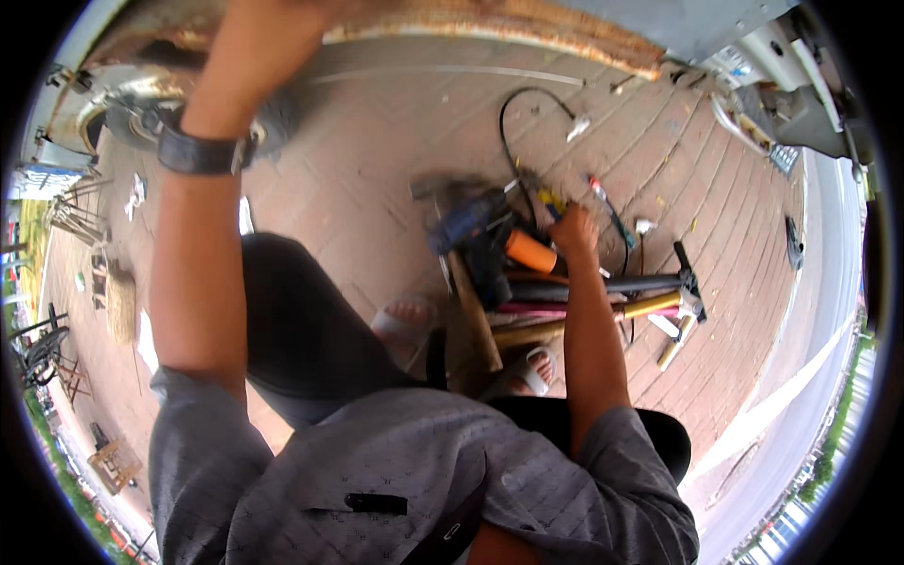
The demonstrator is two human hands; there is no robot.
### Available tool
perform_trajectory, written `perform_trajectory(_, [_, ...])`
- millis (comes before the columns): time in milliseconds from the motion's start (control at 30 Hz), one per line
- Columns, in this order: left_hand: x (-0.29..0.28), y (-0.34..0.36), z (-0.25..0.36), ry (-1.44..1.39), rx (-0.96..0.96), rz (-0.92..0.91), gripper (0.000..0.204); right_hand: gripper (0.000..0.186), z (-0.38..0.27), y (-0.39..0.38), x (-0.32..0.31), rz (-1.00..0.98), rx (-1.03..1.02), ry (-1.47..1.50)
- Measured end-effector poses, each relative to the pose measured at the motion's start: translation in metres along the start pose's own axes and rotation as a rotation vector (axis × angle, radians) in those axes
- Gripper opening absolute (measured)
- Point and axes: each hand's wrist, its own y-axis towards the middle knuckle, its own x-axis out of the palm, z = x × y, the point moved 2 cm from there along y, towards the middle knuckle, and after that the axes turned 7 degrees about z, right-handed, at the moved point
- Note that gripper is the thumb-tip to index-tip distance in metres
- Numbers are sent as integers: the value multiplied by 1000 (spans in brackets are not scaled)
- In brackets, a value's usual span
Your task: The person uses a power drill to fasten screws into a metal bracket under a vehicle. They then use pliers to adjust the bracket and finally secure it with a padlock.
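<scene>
My left hand (273,42) reaches up to the rusty metal edge (527,24) of a panel; its fingers run out of the top of the view. On that wrist is a black watch (202,149). My right hand (576,232) is low over a pile of tools, fingers closed near a small yellow-and-dark piece (552,201); what they grip is partly hidden. Beside it lie an orange cylinder (530,251) and a blurred blue-and-black power tool (471,224). Long-handled tools, one with a yellow shaft (650,306), lie below the hand.
A black cable (504,118) with a white plug (578,127) curves over the brick paving (377,122). A wheel (273,127) stands under the panel at left. A wooden handle (474,320) lies between my sandalled feet. A dark shoe-like object (794,243) lies far right.
</scene>
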Motion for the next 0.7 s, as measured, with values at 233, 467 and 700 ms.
perform_trajectory(233, [7,-1,-12,-224,4,30,29,42,2,-8,-1,15,14,70])
perform_trajectory(467, [8,-6,9,-252,-10,38,28,38,-11,-1,-3,69,-85,229])
perform_trajectory(700, [2,-18,37,-189,47,62,27,44,-27,-5,-7,23,-121,311])
